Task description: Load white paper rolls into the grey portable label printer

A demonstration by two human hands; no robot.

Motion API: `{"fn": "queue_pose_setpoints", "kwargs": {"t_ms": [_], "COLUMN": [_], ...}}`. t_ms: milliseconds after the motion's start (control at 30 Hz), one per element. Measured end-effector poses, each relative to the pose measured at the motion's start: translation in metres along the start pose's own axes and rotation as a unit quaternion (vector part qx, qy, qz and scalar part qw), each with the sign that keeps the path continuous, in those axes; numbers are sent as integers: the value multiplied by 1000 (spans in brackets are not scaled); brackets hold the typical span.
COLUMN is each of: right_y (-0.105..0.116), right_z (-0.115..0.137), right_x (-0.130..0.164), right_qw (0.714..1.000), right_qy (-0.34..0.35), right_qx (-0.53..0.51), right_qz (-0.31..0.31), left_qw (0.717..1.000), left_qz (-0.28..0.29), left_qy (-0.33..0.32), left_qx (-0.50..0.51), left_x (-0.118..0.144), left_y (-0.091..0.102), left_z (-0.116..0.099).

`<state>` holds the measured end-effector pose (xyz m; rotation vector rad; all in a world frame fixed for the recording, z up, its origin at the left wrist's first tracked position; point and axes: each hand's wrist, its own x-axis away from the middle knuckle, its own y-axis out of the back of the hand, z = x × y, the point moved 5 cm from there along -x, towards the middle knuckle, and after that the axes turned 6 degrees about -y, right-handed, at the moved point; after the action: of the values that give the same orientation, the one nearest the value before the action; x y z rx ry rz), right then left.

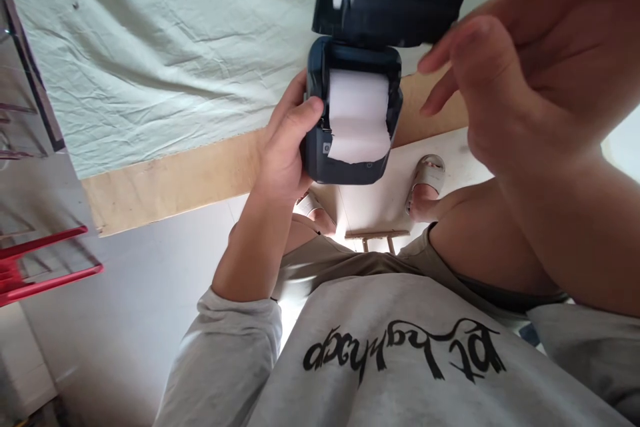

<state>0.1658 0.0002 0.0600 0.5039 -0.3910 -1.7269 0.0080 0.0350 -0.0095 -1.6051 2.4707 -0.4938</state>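
Observation:
A small dark portable thermal printer [315,160] rests in my left hand [293,130], whose thumb presses its side while the other fingers are hidden behind it. Its black lid [395,3] stands swung up, away from the body. Inside sits a white paper roll [359,97], its loose end hanging over the front edge with an uneven tear. My right hand [525,67] is to the right of the lid, fingers apart and holding nothing. Some of its fingertips come close to the lid's corner; I cannot tell if they touch it.
Beyond the printer lies a bed-like surface with a wrinkled pale green cloth [165,47] and a wooden edge [185,180]. A red-framed rack [55,280] stands at far left. My legs and sandals [429,173] are below, with a small wooden piece [377,235] between them.

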Motion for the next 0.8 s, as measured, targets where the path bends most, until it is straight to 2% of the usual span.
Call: {"fn": "queue_pose_setpoints", "kwargs": {"t_ms": [100, 167, 267, 333, 500, 633, 700, 800], "right_y": [-1, -9, -20, -23, -32, -29, -20, -6], "right_z": [0, -3, -8, -7, 1, -2, 2, 3], "right_x": [0, 1, 1, 1, -3, -4, -2, -1], "right_qw": [996, 988, 945, 926, 922, 924, 944, 978], "right_qy": [62, 74, 59, 43, 75, 23, 30, 40], "right_qx": [41, 135, 318, 371, 363, 353, 292, 126], "right_qz": [-49, -18, 40, 58, 110, 143, 148, 164], "left_qw": [1000, 1000, 999, 999, 999, 998, 999, 1000], "left_qz": [1, 7, 6, 5, 11, 15, 26, 6], "left_qy": [2, -1, 0, 8, -6, -17, -19, -14], "left_qx": [-15, -27, -44, -50, -47, -50, -40, -25], "left_x": [0, 1, 1, 2, 3, 2, 2, 2], "left_y": [-2, -5, -8, -8, -9, -8, -8, -4], "left_z": [0, -2, -5, -5, -6, -4, -3, -3]}}
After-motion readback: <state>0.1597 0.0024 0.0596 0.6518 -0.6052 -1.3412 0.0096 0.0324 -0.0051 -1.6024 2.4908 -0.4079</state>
